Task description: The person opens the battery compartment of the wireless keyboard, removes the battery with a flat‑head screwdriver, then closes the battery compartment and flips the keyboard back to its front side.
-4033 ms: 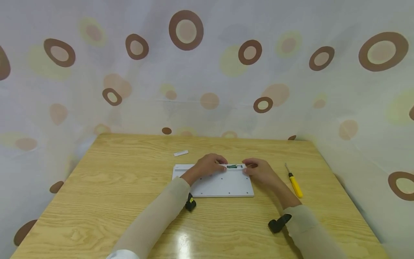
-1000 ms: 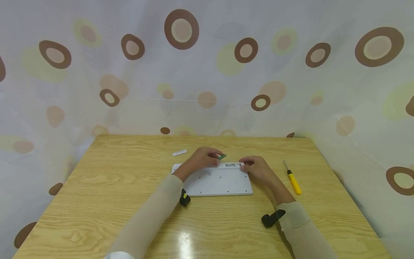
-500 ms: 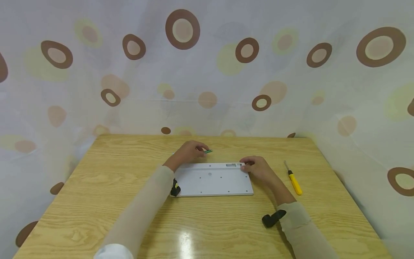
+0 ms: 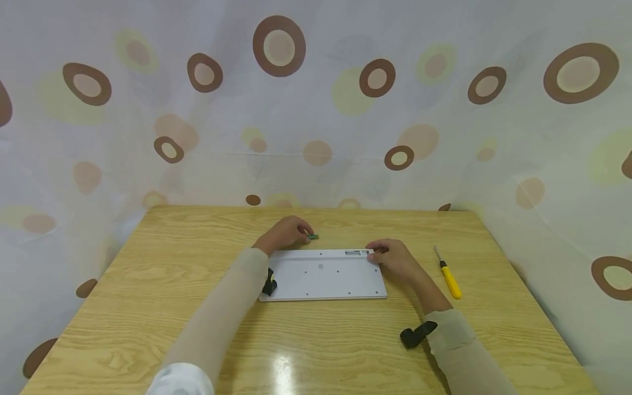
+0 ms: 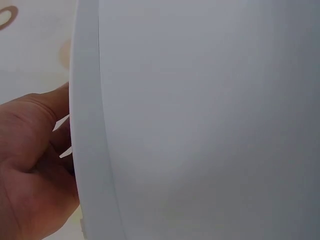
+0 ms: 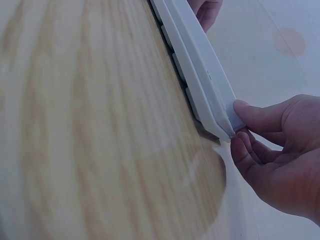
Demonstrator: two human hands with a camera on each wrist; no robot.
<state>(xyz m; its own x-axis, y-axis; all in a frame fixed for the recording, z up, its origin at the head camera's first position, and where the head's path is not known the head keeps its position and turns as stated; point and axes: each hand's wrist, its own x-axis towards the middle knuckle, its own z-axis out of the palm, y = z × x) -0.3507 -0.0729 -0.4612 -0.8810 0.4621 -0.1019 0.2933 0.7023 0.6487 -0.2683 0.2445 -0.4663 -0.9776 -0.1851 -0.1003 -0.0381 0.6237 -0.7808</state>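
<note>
A white keyboard (image 4: pixel 328 277) lies face down, its screw-dotted back up; the right wrist view shows keys along the underside of the keyboard (image 6: pixel 200 65). At its far right edge is an open battery compartment (image 4: pixel 353 253). My left hand (image 4: pixel 288 233), beyond the far edge, pinches a small green battery (image 4: pixel 314 237) low over the table. In the left wrist view the keyboard back (image 5: pixel 200 110) hides the fingertips of my left hand (image 5: pixel 35 165), and the battery cannot be seen. My right hand (image 4: pixel 395 259) grips the keyboard's far right corner between thumb and fingers.
A yellow-handled screwdriver (image 4: pixel 450 281) lies on the wooden table (image 4: pixel 148 285) to the right of the keyboard. Behind the table hangs a white cloth (image 4: pixel 316 109) with brown and yellow circles.
The battery has left the compartment and moved left and back, beyond the keyboard, in my left hand. That hand now covers where the small white strip lay. My right hand stays at the corner.
</note>
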